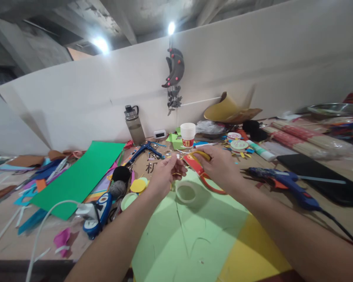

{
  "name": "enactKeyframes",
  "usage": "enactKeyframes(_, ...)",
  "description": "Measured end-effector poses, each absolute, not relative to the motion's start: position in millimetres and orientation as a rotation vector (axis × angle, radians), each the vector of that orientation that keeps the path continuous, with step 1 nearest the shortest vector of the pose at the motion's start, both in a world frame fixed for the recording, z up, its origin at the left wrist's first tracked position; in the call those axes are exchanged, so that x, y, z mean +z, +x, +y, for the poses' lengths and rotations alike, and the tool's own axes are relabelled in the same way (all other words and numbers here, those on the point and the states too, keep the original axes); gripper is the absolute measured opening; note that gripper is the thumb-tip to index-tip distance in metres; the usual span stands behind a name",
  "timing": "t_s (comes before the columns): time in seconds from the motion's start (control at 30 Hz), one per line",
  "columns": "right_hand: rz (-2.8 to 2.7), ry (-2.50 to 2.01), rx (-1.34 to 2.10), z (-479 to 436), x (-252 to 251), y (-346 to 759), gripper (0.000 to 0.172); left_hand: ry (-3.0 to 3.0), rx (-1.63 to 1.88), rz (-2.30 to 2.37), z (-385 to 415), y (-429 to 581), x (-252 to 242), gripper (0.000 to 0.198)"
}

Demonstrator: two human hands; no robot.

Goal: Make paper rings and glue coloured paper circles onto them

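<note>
My left hand [168, 172] is closed in a pinch over the work sheet, with a small pale bit at its fingertips that is too small to name. Close beside it, my right hand [219, 164] grips scissors [200, 169] with red-orange and yellow loop handles; the fingers hide part of them. Below both hands a pale green cup-like ring [185, 192] sits on a light green sheet [191, 235]. Pencil-like lines mark that sheet, and a yellow sheet [253, 250] shows under its right side.
A blue glue gun [285, 182] with a cord lies right, beside a black flat object [326, 180]. Stacked paper cups [188, 135] and a water bottle [134, 125] stand behind. Left are green sheet [76, 172], a blue corded device [97, 215] and yarn balls [119, 180].
</note>
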State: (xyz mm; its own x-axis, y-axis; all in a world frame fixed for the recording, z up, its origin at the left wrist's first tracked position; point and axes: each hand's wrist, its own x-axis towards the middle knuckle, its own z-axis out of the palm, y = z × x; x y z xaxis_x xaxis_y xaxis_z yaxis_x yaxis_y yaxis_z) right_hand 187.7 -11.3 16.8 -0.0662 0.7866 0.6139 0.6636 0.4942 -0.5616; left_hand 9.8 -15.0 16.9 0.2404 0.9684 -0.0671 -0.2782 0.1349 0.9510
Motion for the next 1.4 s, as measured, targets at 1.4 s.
enactKeyframes(1.4, -1.664, -1.222, 0.180, -10, 17, 192, 0.015, 0.899, 0.961, 0.778, -28, 22, 9, 0.034)
